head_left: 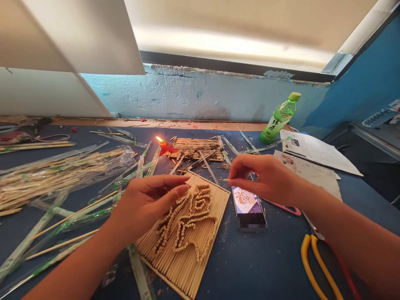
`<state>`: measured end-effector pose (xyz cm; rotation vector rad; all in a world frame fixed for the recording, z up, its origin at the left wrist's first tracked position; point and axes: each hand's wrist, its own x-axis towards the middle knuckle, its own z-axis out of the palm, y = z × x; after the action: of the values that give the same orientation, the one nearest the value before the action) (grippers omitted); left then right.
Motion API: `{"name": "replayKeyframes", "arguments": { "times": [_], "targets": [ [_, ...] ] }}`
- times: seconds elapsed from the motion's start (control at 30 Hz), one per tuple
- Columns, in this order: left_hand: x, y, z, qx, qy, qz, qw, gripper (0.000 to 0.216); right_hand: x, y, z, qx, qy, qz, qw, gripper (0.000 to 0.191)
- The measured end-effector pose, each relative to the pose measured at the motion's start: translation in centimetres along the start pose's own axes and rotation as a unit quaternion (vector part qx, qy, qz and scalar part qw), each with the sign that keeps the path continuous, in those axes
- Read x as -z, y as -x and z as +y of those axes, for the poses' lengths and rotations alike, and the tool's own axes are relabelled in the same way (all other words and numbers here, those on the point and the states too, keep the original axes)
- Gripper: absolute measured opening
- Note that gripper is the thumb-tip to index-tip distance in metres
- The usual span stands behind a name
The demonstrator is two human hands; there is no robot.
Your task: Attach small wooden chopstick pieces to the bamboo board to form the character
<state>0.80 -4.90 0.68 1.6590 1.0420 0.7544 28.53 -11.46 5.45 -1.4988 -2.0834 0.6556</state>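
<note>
A panel of bamboo sticks laid side by side point(187, 275) rests at a slant on the blue table, with rows of small bead-like wooden pieces point(200, 216) forming outlines on it. My left hand point(153, 193) hovers over the panel's upper left; its fingers are stretched out, thumb apart, holding nothing I can see. Right of the panel, my right hand point(265, 177) is closed in a pinch on a short bit of wooden stick point(225, 180). Beneath that hand lies a phone point(248, 204), its lit screen showing a drawn design.
A lit red candle point(164, 146) burns beside a second, scorched stick panel point(198, 148). Bundled sticks point(62, 175) and plastic wrappers point(90, 214) cover the left. A green tea bottle point(279, 118), papers point(321, 150), yellow-handled pliers point(318, 266) and pink-handled scissors point(290, 208) are on the right.
</note>
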Motion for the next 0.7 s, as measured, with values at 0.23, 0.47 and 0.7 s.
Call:
{"name": "replayKeyframes", "arguments": {
  "times": [0.23,0.47,0.7],
  "targets": [
    [0.0,0.2,-0.3,-0.012,0.035,0.004,0.999,0.014,-4.2,-4.7,-2.4,0.139,-0.082,-0.029,0.987,0.008],
    [0.3,-0.3,0.2,0.019,0.029,0.060,0.998,0.014,-3.0,-6.7,0.0,0.024,0.032,-0.008,0.999,0.013],
    [0.9,-0.7,-0.7,0.023,0.007,0.079,0.997,0.020,-5.3,-8.5,5.2,-0.079,0.092,-0.037,0.992,0.014]
  ]
}}
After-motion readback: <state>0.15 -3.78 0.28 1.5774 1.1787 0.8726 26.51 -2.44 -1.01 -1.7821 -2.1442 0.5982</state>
